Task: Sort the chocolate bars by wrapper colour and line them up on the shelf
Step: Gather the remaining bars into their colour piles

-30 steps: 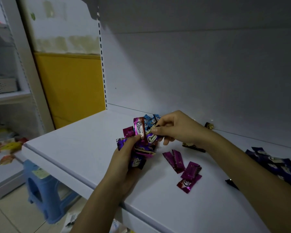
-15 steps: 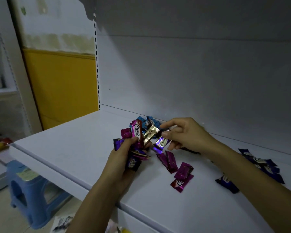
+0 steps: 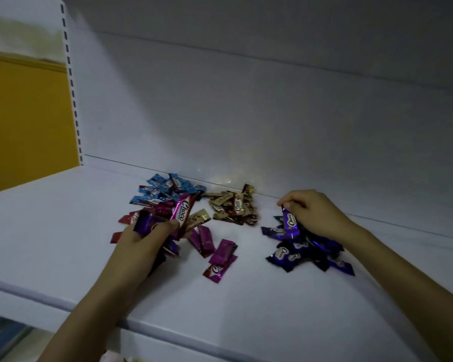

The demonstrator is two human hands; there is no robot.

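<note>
Chocolate bars (image 3: 179,218) of mixed colours fan out of the left hand (image 3: 141,244), which grips the unsorted bunch with curled fingers, nearest the front edge of the white shelf (image 3: 63,239). Just to its right a few magenta bars (image 3: 221,254) lie loose on the shelf. Farther right the right hand (image 3: 314,212) pinches one dark purple bar (image 3: 290,223) by its upper end, while the bar's lower end touches the purple pile (image 3: 304,254). Behind, against the back panel (image 3: 246,113), sit the gold pile (image 3: 233,209) and, to its left, the blue pile (image 3: 165,188). The step in hand looks like dropping this purple bar with its own colour. To do it well, lay it flat on the pile rather than let it slide toward the gold one, release cleanly, and keep the left grip firm so the fanned bunch sheds nothing onto the magenta bars. The piles are heaps, not lines, so the lining-up is probably yet to come. Half a second ago the right hand was at the bunch, drawing the purple bar out. Now it is well apart from the left hand, and the view has swung right, bringing the gold pile into plain sight.
</note>
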